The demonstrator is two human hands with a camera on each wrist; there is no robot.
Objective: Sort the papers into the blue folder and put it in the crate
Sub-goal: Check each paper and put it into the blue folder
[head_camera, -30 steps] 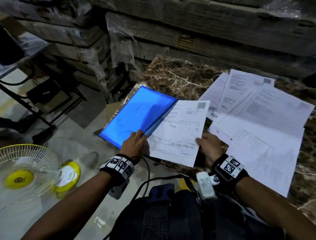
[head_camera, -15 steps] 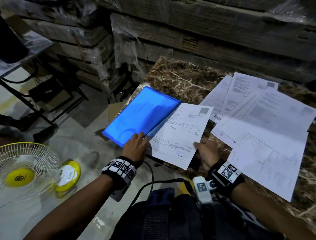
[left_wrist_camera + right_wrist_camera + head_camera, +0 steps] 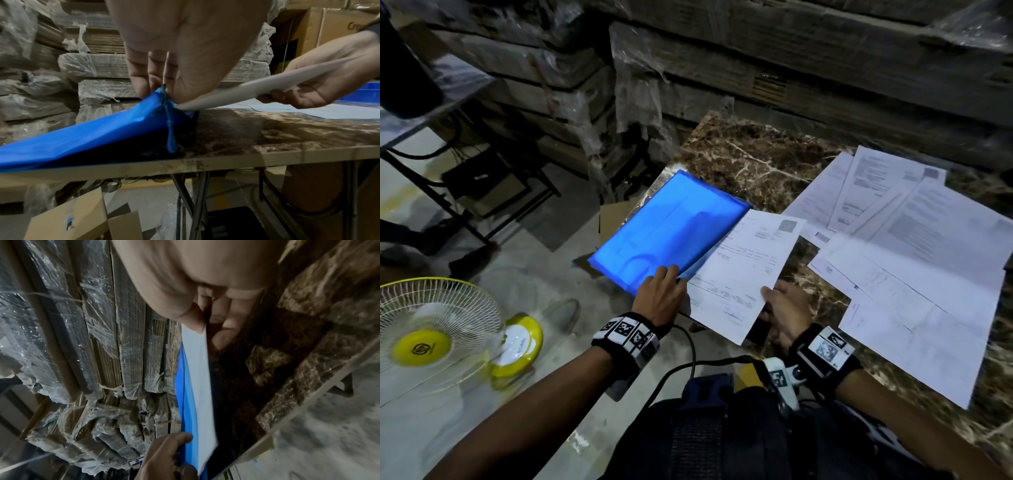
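Left hand [image 3: 659, 301]: pinches the near corner of the glossy blue plastic folder [image 3: 671, 229], lifting its top flap off the brown marbled worktop [image 3: 750, 161].
Right hand [image 3: 786, 313]: thumb above and fingers below, it grips the near edge of a printed white paper sheet [image 3: 744, 270].
Sheet: its far side is tucked under the raised folder flap.
Folder: lies at the worktop's left corner, its left part overhanging the edge.
Loose white papers [image 3: 914, 246]: spread overlapping on the worktop, right of the held sheet.
Blue plastic crate [image 3: 358, 91]: only a corner shows, in the left wrist view beyond the right hand.
Floor: a white-and-yellow fan [image 3: 431, 329] lies left of the person.
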